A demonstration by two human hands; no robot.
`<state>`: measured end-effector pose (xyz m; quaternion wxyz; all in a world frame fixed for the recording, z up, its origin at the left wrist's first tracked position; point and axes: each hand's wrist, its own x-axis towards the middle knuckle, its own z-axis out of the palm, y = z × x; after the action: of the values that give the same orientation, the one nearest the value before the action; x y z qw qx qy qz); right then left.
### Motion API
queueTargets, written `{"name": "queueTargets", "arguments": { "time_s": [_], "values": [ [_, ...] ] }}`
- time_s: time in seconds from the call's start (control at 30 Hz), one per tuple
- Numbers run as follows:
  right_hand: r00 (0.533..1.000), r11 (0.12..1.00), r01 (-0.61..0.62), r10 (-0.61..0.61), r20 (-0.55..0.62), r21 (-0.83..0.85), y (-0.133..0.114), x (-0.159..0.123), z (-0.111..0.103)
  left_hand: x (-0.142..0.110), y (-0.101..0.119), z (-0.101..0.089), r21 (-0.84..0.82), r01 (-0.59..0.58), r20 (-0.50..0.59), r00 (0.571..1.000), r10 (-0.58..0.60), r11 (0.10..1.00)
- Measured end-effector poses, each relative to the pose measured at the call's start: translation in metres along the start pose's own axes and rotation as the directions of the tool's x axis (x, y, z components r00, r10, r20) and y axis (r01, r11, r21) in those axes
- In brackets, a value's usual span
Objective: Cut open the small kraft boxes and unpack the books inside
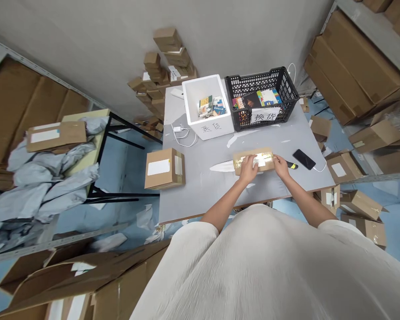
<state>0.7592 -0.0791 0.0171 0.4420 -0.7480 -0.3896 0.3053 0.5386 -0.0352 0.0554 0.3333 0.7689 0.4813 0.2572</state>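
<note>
A small cardboard box (238,158) with shiny clear tape and a white label lies near the front of the grey table (200,191). My left hand (249,169) lies over its front and top, fingers bent onto the cardboard. At the right end my right hand (280,167) grips the corner, thumb and fingers against the edge. Just beyond that hand shows a black and yellow handle (292,165), partly hidden. From the box's left side juts a pale pointed strip (222,167); whether it joins the handle is hidden.
A white foam bin (210,129) and a black crate (263,120), both holding books, stand at the back. A phone (304,159) lies right, on a cable. Another cardboard box (163,171) sits at the table's left edge. Parcels crowd the floor and shelves around.
</note>
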Motion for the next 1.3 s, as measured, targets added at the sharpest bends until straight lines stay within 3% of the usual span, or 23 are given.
{"name": "queueTargets", "arguments": {
  "time_s": [0.17,0.33,0.43,0.5,0.63,0.73,0.83,0.9,1.13,1.3],
  "values": [
    [0.996,0.996,0.020,-0.026,0.080,0.081,-0.038,-0.003,0.017,0.002,0.019,-0.009,-0.042,-0.002,-0.039,0.999,0.000,0.999],
    [0.954,0.975,0.092,-0.144,0.263,0.200,-0.080,-0.012,0.048,-0.002,0.017,-0.036,-0.068,0.172,-0.181,0.967,-0.182,0.983],
    [0.915,0.970,0.173,-0.222,0.336,0.170,-0.090,-0.015,0.061,-0.009,0.003,-0.058,-0.092,0.234,-0.262,0.932,-0.250,0.968],
    [0.925,0.974,0.220,-0.224,0.306,0.049,-0.089,-0.015,0.067,-0.017,-0.010,-0.074,-0.105,0.235,-0.296,0.920,-0.256,0.966],
    [0.967,0.985,0.094,-0.055,0.250,-0.147,-0.082,-0.017,0.080,-0.039,-0.041,-0.101,-0.156,0.237,-0.350,0.894,-0.278,0.959],
    [0.929,0.994,0.002,0.038,0.368,-0.108,-0.085,-0.028,0.100,-0.056,-0.067,-0.113,-0.225,0.306,-0.381,0.846,-0.372,0.925],
    [0.874,0.999,0.042,-0.032,0.484,-0.011,-0.095,-0.043,0.120,-0.070,-0.088,-0.120,-0.295,0.382,-0.405,0.780,-0.477,0.876],
    [0.853,0.995,0.096,-0.101,0.511,0.037,-0.103,-0.050,0.128,-0.076,-0.096,-0.121,-0.332,0.389,-0.391,0.772,-0.501,0.859],
    [0.847,0.989,0.142,-0.148,0.510,0.050,-0.115,-0.059,0.118,-0.078,-0.092,-0.116,-0.351,0.362,-0.382,0.787,-0.485,0.864],
    [0.890,0.986,0.161,-0.159,0.427,0.030,-0.116,-0.047,0.085,-0.064,-0.068,-0.098,-0.373,0.326,-0.345,0.820,-0.456,0.869]
  ]
}}
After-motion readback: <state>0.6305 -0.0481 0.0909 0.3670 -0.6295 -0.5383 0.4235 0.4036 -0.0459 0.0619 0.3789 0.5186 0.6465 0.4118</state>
